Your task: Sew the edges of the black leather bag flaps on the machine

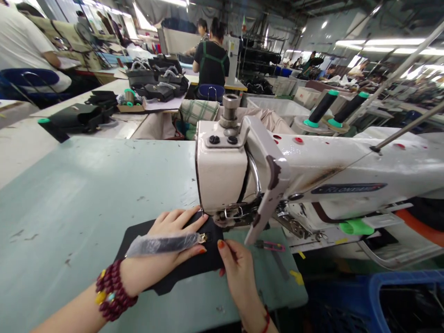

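A flat black panel (180,274), apparently leather, lies on the pale green table under the head of a white sewing machine (224,175). My left hand (169,226) rests flat on it, fingers spread, the fingertips close to the needle area. Across the back of that hand runs a strap (163,243) wrapped in clear plastic, joined to the panel by a small gold-coloured metal fitting (203,237). My right hand (239,268) pinches the panel's right edge between thumb and fingers. The machine's head hides the panel's far corner.
Pink-handled thread snips (269,245) lie right of my right hand. Black thread cones (321,108) stand behind the machine. A blue plastic crate (374,289) is at the lower right. Black bags (156,81) cover a table behind, where people sit working.
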The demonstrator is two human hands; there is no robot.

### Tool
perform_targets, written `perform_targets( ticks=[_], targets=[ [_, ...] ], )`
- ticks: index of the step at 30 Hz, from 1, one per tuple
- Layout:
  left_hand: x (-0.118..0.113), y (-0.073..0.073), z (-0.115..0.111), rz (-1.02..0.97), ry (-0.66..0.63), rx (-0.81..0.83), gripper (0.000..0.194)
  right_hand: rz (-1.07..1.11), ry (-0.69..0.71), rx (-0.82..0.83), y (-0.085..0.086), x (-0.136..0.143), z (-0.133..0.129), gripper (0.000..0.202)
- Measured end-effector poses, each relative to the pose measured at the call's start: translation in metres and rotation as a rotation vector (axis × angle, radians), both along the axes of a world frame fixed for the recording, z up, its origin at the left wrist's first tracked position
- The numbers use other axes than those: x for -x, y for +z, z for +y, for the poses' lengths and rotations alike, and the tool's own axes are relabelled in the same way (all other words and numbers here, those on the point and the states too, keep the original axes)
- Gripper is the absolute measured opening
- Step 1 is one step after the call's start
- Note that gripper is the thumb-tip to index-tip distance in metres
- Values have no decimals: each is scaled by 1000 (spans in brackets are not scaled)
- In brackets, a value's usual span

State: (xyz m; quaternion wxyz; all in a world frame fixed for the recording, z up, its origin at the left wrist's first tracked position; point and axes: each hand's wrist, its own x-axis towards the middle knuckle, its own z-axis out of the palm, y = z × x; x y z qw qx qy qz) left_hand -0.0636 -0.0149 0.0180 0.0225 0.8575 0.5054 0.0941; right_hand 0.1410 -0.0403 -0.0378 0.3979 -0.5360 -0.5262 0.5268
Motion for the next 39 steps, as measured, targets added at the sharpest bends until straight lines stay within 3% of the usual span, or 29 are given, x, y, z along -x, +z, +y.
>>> perform_targets(
  ticks=[7, 13, 22, 26, 33, 39],
  targets=[
    [2, -6, 8, -8, -33, -65, 43, 46, -30, 37, 0, 6, 6, 49],
    [3, -1, 14, -65, -50, -72, 38, 41, -25, 17, -3, 9, 13, 50],
    [5, -3, 21, -289, -76, 86, 29, -19, 102, -20, -7, -5, 8, 46],
    [7, -2, 25, -342, -69, 123, 30, -66, 137, -50, -7, -12, 11, 48],
    [11, 2, 31, -342, -48, 200, 35, 120, 187, 127, 7, -9, 20, 46],
    [9, 4, 31, -267, -32, 208, 43, 132, 158, 119, 2, -5, 18, 44]
  ],
)
